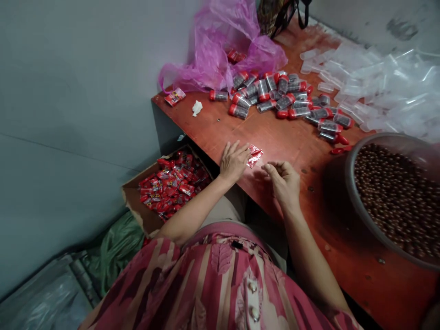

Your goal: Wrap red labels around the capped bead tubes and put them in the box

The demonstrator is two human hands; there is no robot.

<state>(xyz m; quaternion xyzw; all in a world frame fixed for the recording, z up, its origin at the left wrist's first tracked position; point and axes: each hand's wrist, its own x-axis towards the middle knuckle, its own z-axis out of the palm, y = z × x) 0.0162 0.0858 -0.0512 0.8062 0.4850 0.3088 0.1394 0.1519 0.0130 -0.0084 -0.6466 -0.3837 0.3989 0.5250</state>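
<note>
- Left hand (233,160) lies flat on the red wooden surface (292,137), fingers spread a bit, fingertips touching the edge of a small red packet (255,156).
- That packet lies on the surface right between the two hands, closer to the left one.
- Right hand (283,178) sits just beside it, fingers curled in with thumb and forefinger pressed together; can't really tell if there's anything pinched in there.
- Farther back there's a heap of little clear tubes with red caps (285,98), lying every which way.
- Behind those, a crumpled pink plastic bag (220,50), and on the right a pile of empty clear tubes (378,87).
- Big metal bowl (357,192) on the right, full of small brown balls (398,197).
- Down on the floor to the left, a cardboard box (135,201) packed with more red packets (172,183), well apart from the hands.
</note>
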